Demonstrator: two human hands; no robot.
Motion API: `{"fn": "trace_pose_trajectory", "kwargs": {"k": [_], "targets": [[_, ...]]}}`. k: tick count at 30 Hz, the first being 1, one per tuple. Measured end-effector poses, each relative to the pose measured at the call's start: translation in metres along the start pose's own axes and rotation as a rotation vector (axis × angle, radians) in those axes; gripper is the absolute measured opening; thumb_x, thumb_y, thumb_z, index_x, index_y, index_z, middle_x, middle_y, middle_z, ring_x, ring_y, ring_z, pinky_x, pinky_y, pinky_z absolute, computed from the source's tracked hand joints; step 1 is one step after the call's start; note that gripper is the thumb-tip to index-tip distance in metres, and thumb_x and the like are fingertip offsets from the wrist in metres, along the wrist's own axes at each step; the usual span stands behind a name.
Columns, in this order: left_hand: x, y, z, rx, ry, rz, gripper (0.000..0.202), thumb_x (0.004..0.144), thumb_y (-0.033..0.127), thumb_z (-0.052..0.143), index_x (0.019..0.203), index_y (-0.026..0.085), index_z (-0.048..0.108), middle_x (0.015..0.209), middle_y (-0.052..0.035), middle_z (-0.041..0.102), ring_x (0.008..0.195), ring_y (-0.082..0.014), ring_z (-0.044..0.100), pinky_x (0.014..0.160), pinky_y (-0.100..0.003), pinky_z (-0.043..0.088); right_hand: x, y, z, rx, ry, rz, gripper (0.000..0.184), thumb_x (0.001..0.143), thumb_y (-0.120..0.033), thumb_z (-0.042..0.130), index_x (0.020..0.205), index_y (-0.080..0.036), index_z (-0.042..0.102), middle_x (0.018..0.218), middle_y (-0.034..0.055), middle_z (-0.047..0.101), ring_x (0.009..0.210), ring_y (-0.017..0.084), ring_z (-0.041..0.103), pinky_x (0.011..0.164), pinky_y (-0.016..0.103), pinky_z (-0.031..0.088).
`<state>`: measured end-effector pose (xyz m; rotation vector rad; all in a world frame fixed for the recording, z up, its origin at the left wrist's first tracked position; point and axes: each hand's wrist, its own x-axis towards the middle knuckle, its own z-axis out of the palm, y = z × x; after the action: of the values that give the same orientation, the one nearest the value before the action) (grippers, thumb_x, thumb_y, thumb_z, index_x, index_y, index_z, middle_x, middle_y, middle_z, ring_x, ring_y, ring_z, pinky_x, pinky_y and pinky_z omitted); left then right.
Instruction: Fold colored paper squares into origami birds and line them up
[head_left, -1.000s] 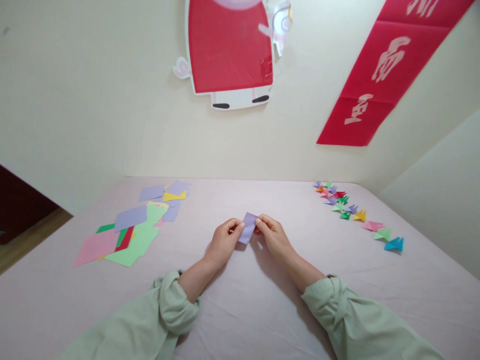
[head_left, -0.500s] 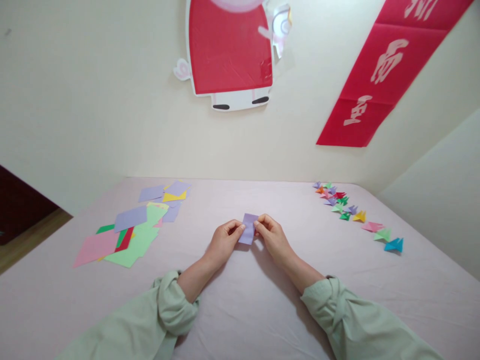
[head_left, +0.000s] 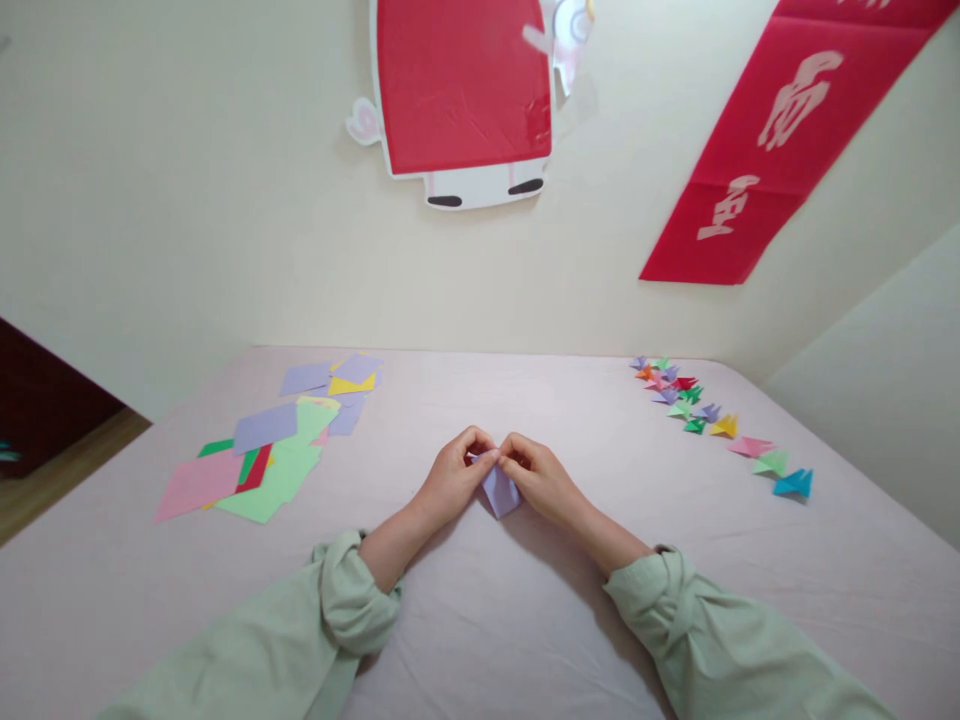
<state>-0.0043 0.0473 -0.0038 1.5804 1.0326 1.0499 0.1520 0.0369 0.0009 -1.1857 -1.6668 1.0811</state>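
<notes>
A small folded sheet of purple paper (head_left: 501, 492) is held between my two hands over the middle of the table. My left hand (head_left: 459, 475) pinches its upper edge from the left, thumb and fingers closed. From the right, my right hand (head_left: 538, 477) pinches the same edge, its thumb tip meeting the left one. The paper's lower end tapers to a point toward me. Its upper part is hidden behind my fingers.
Loose sheets of coloured paper overlap on the left, among them a pink sheet (head_left: 199, 484) and a green sheet (head_left: 262, 490). Several small folded paper shapes, the nearest a blue one (head_left: 795, 484), form a slanting row on the right. A wall (head_left: 315, 270) rises behind the table.
Both hands have come together at the paper's top edge. The paper has turned from an upright rectangle to a shape with its point toward me. The view has shifted slightly.
</notes>
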Motion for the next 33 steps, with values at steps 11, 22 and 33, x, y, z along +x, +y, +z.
{"fn": "trace_pose_trajectory", "kwargs": {"k": [11,22,33], "targets": [[0.005,-0.003,-0.001,-0.140,0.219,-0.084,0.016,0.079,0.030,0.060,0.076,0.018,0.050,0.070,0.0038,0.049,0.067,-0.0108,0.047,0.063,-0.021,0.037,0.007,0.000,-0.004,0.042,0.012,0.053,0.006,0.067,-0.022,0.047,0.061,-0.020,0.047,0.058,-0.0048,0.044,0.057,0.012,0.041,0.055,0.023,0.031],[0.009,-0.010,-0.005,-0.288,0.350,-0.202,0.019,0.074,0.032,0.063,0.078,0.019,0.050,0.066,0.0057,0.048,0.059,-0.0088,0.045,0.054,-0.020,0.034,0.009,0.004,-0.007,0.048,-0.007,0.103,0.006,0.066,-0.019,0.045,0.060,-0.020,0.048,0.055,-0.0048,0.048,0.055,0.011,0.043,0.054,0.023,0.032],[0.016,-0.011,-0.016,-0.584,0.333,-0.317,0.032,0.063,0.034,0.075,0.077,0.017,0.051,0.066,0.0061,0.052,0.060,-0.0073,0.050,0.057,-0.018,0.041,0.009,0.015,-0.008,0.204,0.016,0.014,0.028,0.075,-0.020,0.052,0.102,-0.020,0.059,0.080,-0.0008,0.061,0.061,0.011,0.054,0.057,0.024,0.044]]}}
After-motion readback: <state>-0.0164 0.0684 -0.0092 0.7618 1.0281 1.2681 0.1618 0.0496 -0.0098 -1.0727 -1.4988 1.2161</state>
